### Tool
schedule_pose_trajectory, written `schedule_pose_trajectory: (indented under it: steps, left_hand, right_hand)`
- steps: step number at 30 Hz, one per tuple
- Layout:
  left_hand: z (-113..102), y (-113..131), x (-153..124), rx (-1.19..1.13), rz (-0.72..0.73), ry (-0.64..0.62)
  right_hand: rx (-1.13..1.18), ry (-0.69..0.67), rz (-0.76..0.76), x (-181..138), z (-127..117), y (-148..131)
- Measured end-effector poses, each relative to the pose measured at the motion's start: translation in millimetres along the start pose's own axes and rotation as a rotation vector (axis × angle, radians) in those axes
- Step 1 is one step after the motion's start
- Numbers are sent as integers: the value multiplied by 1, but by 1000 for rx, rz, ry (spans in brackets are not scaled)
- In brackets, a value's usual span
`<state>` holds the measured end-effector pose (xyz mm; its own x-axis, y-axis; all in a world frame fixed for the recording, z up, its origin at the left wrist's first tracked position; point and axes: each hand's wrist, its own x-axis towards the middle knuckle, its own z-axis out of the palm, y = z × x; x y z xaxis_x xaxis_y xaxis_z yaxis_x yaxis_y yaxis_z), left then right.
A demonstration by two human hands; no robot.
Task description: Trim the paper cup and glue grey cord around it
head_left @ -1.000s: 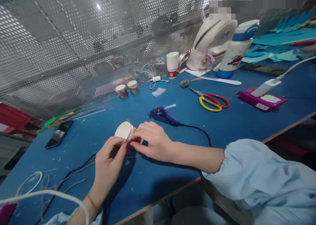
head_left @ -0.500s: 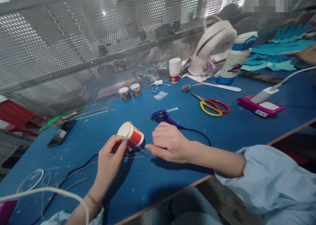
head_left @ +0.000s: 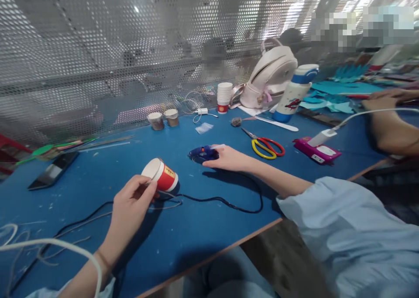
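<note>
My left hand (head_left: pixel 132 202) pinches a red and white paper cup (head_left: pixel 168 178), tilted on its side a little above the blue table. A thin grey cord (head_left: pixel 170 205) runs from those fingers and loops below the cup. On the right, my right hand (head_left: pixel 229 157) is closed round the handle of a blue hot glue gun (head_left: pixel 200 152), whose nozzle points left. Part of the handle is hidden by the hand. The gun's black cable (head_left: pixel 216 199) curves across the table between my hands.
Scissors (head_left: pixel 263 145), a purple power strip (head_left: pixel 317 150) and a water bottle (head_left: pixel 294 93) stand or lie to the right. Two wrapped cups (head_left: pixel 163 119) and a cup stack (head_left: pixel 224 98) are at the back. A phone (head_left: pixel 54 170) lies left. Another person's arm (head_left: pixel 391 119) rests far right.
My right hand has moved away from the cup, up to the glue gun, and closed on it. The left hand still holds the cup. The view has turned somewhat to the right.
</note>
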<state>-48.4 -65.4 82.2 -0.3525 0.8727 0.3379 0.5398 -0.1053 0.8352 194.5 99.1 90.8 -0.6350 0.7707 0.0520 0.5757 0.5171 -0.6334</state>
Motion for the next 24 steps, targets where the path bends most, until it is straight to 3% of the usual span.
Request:
schedule_pose_trajectory:
  steps: [6,10,13,15,19,24]
  left_hand:
    - [3,-2,0,-12,13,-11]
    - [5,-4,0,-30,-24,-10]
    - [6,-3,0,-49,-37,-10]
    - [7,-3,1,-63,-45,-2]
    - [9,-3,2,-56,-25,2]
    - [12,-2,2,-9,52,20]
  right_hand:
    - [167,41,24,15,19,7]
    - [154,61,25,10,27,9]
    - [280,143,-24,-4,32,-4]
    - [354,132,-73,-17,34,-18]
    - [222,136,-284,-42,40,-40]
    - [149,223,-532,-48,51,-39]
